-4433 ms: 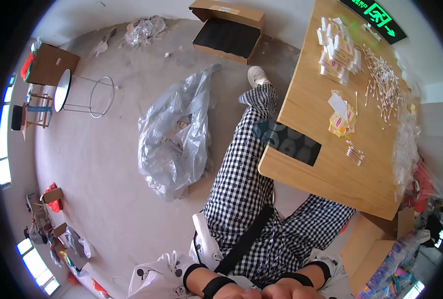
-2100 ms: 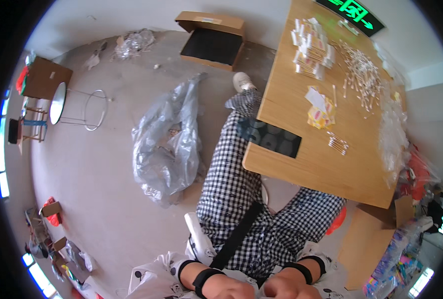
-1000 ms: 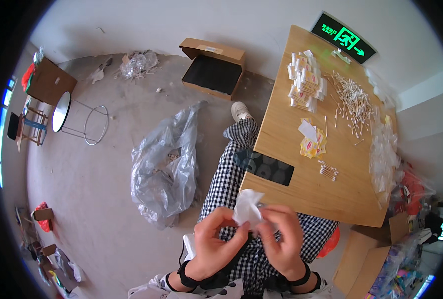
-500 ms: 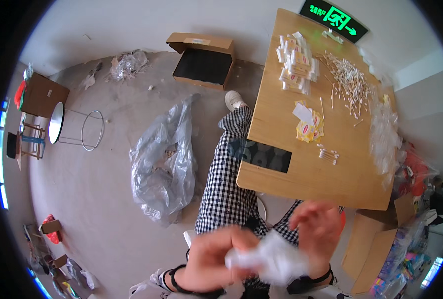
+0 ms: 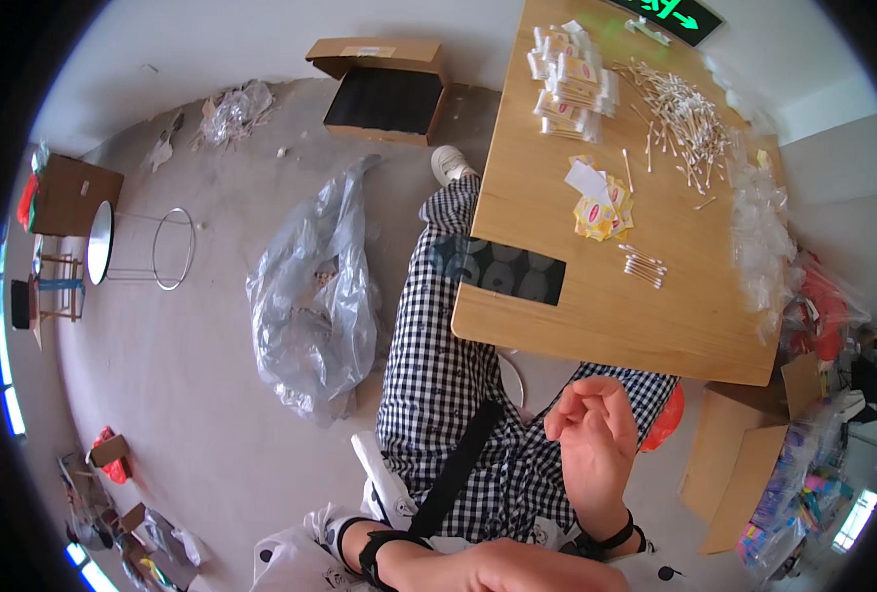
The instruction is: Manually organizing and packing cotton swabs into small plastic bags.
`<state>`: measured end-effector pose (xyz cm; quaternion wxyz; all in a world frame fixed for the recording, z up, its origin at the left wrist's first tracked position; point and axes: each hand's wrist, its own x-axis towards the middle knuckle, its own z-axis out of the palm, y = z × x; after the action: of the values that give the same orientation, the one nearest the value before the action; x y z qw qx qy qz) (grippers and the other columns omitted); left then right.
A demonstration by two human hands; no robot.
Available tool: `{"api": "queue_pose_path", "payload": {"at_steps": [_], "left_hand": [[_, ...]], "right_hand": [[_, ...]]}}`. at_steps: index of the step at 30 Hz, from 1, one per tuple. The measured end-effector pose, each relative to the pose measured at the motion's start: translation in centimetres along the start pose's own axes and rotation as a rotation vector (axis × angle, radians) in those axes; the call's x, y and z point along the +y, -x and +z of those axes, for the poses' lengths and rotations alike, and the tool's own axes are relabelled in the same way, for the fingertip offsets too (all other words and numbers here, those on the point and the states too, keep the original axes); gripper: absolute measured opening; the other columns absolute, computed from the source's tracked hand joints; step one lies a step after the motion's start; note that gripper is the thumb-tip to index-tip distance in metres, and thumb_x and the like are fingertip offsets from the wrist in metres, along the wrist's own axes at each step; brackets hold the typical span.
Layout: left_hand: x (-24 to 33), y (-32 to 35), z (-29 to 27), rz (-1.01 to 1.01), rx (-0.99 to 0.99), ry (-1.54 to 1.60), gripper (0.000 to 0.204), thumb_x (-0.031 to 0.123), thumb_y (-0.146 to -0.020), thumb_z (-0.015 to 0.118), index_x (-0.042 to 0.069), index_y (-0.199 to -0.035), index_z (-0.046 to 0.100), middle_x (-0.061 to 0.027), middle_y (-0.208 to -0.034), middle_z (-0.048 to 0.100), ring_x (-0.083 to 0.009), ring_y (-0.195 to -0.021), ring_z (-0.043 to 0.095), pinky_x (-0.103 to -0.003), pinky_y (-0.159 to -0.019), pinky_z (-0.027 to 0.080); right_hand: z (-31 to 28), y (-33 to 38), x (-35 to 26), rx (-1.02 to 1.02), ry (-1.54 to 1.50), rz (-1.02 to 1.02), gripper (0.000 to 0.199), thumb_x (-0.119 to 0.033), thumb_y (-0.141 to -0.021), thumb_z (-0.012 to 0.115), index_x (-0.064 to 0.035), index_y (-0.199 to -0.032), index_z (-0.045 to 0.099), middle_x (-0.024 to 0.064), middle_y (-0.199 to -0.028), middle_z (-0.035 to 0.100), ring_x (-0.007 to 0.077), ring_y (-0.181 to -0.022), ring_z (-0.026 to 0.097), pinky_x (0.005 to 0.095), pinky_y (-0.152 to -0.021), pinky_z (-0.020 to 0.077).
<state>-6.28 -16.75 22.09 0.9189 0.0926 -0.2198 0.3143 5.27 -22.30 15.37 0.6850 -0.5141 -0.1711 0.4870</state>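
Note:
My right hand (image 5: 596, 449) is raised over my lap, below the table's near edge. Its fingers curl loosely and nothing shows in them. My left hand (image 5: 532, 570) crosses at the bottom of the picture; the lower edge cuts off its fingers, so what it holds is hidden. On the wooden table (image 5: 537, 207) a small row of cotton swabs (image 5: 646, 267) lies nearest my hands. Beyond it are yellow printed cards (image 5: 601, 212) with a white slip on top. Farther back, packed swab bags (image 5: 571, 84) stand stacked beside a loose heap of cotton swabs (image 5: 685, 128).
Clear plastic bags (image 5: 757, 242) line the table's right edge. A dark panel (image 5: 517, 271) lies at its left corner. An opened carton (image 5: 729, 483) stands right of my lap. On the floor at left are a grey plastic bag (image 5: 315, 296), a box (image 5: 384, 99) and a tipped stool (image 5: 103, 244).
My left hand has moved down and right, partly out of the picture; the crumpled white thing it held is out of sight. My right hand has moved slightly left and up. The view has shifted.

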Motion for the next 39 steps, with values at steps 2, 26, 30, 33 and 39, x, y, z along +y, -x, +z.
{"api": "queue_pose_path", "payload": {"at_steps": [2, 26, 30, 33, 39], "left_hand": [[0.0, -0.4, 0.5, -0.037, 0.033, 0.054, 0.025, 0.018, -0.079, 0.077, -0.001, -0.086, 0.061, -0.0207, -0.094, 0.065, -0.0332, -0.090, 0.064, -0.039, -0.073, 0.050], [0.8, -0.2, 1.2, 0.108, 0.063, 0.141, 0.017, 0.003, -0.083, 0.068, -0.008, -0.093, 0.059, -0.0275, -0.087, 0.065, -0.0409, -0.084, 0.066, -0.047, -0.072, 0.055], [1.6, 0.1, 0.8, -0.014, 0.021, -0.063, 0.024, 0.006, -0.081, 0.072, -0.007, -0.097, 0.060, -0.0272, -0.091, 0.065, -0.0405, -0.086, 0.065, -0.045, -0.075, 0.054], [1.0, 0.5, 1.3, -0.007, 0.104, 0.116, 0.019, 0.008, -0.079, 0.074, -0.004, -0.089, 0.062, -0.0227, -0.090, 0.065, -0.0343, -0.086, 0.065, -0.040, -0.073, 0.052], [0.6, -0.4, 0.9, 0.036, 0.047, 0.161, 0.018, 0.008, -0.079, 0.076, -0.001, -0.085, 0.062, -0.0157, -0.083, 0.064, -0.0273, -0.075, 0.062, -0.036, -0.066, 0.050]], "right_hand": [[-0.1, 0.0, 0.1, 0.005, -0.031, -0.003, 0.025, -0.014, -0.093, 0.052, -0.0005, -0.114, 0.049, 0.0093, -0.089, 0.056, 0.0151, -0.075, 0.053, 0.0276, -0.068, 0.0432], [0.7, -0.1, 0.6, -0.027, -0.023, 0.077, 0.026, -0.011, -0.089, 0.057, -0.0014, -0.112, 0.049, 0.0082, -0.093, 0.055, 0.0176, -0.076, 0.051, 0.0300, -0.068, 0.0425], [0.8, 0.0, 0.8, -0.015, -0.033, 0.071, 0.026, -0.012, -0.089, 0.058, -0.0014, -0.111, 0.050, 0.0081, -0.093, 0.055, 0.0175, -0.075, 0.052, 0.0298, -0.068, 0.0426], [1.1, -0.2, 0.8, 0.004, -0.059, 0.040, 0.024, -0.008, -0.090, 0.057, -0.0008, -0.112, 0.051, 0.0082, -0.089, 0.057, 0.0148, -0.075, 0.053, 0.0271, -0.068, 0.0435], [0.9, -0.2, 0.7, -0.012, -0.037, 0.024, 0.024, -0.006, -0.089, 0.055, -0.0004, -0.112, 0.050, 0.0093, -0.092, 0.057, 0.0156, -0.075, 0.053, 0.0281, -0.068, 0.0430]]}}
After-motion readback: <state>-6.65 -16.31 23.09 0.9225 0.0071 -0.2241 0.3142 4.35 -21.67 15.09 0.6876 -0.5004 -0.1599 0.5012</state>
